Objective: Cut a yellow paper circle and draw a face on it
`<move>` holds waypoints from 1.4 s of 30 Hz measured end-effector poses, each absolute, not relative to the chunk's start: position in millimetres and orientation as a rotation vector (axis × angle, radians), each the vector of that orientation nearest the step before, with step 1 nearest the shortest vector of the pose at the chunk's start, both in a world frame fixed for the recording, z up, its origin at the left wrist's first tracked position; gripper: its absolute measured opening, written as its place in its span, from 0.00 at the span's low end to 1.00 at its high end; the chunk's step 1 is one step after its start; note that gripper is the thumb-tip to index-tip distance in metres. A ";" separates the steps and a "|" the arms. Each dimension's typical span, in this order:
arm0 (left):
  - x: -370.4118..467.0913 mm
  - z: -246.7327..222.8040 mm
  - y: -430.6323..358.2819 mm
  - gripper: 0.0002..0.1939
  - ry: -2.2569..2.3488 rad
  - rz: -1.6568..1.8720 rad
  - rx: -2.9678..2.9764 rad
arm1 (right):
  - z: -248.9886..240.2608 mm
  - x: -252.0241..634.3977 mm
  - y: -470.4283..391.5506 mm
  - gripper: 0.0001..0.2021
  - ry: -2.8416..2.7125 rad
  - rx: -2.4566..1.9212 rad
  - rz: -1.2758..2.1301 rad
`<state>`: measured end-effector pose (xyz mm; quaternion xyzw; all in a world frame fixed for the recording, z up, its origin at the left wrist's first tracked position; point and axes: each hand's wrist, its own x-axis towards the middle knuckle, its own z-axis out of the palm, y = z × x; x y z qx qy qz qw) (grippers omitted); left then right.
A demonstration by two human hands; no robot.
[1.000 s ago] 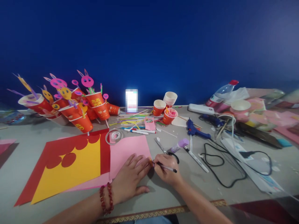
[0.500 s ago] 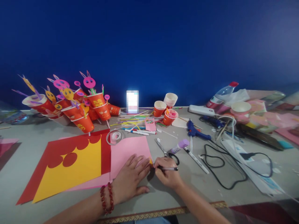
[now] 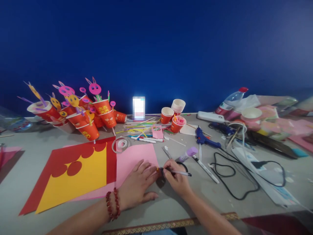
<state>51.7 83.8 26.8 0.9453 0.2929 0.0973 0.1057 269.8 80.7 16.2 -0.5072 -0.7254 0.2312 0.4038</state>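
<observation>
My left hand (image 3: 140, 186) lies flat with its fingers spread, over the lower right of a pink paper sheet (image 3: 137, 152). A small orange-yellow piece (image 3: 158, 169) shows at its fingertips; most of it is hidden. My right hand (image 3: 178, 181) is closed around a slim pen (image 3: 183, 172) with a clear barrel, its tip end close to that small piece. Behind the right hand lie partly covered scissors (image 3: 167, 152) and a purple glue stick (image 3: 188, 154). A white marker (image 3: 206, 169) rests to the right of the hand.
Red paper (image 3: 39, 182) and scalloped yellow paper (image 3: 73, 187) lie left. Decorated red cups (image 3: 86, 131) crowd the back left. Tape (image 3: 120, 144), markers and straws sit mid-back. A blue glue gun (image 3: 206, 140), its black cord and a power strip (image 3: 264, 179) occupy the right.
My right hand has shifted slightly right, and its pen has turned, its back end now further right and more exposed. My left hand remains spread on the paper. The view has shifted slightly.
</observation>
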 end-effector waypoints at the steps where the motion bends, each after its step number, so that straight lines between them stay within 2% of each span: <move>1: 52.2 27.5 84.7 0.35 0.857 0.291 2.779 | 15.9 269.9 80.7 0.07 -1.827 -1.282 0.594; 7: 57.6 35.6 95.1 0.29 0.809 0.295 2.706 | 11.9 272.1 80.6 0.06 -1.786 -1.282 0.599; 13: 63.0 49.4 114.1 0.13 0.727 0.211 2.723 | 9.6 273.3 79.0 0.04 -1.691 -1.274 0.597; 16: 65.6 55.4 124.6 0.09 0.662 0.148 2.746 | 7.7 275.3 78.7 0.04 -1.606 -1.226 0.603; 22: 70.6 62.9 144.8 0.13 0.557 -0.047 2.765 | 3.4 286.9 73.1 0.05 -1.432 -0.979 0.533; 29: 76.8 65.2 162.8 0.12 0.487 -0.207 2.758 | 19.9 275.1 72.6 0.05 -1.946 -0.901 0.286; 42: 86.1 64.7 171.9 0.16 0.491 -0.290 2.706 | 4.4 264.7 75.2 0.07 -2.113 -0.945 0.207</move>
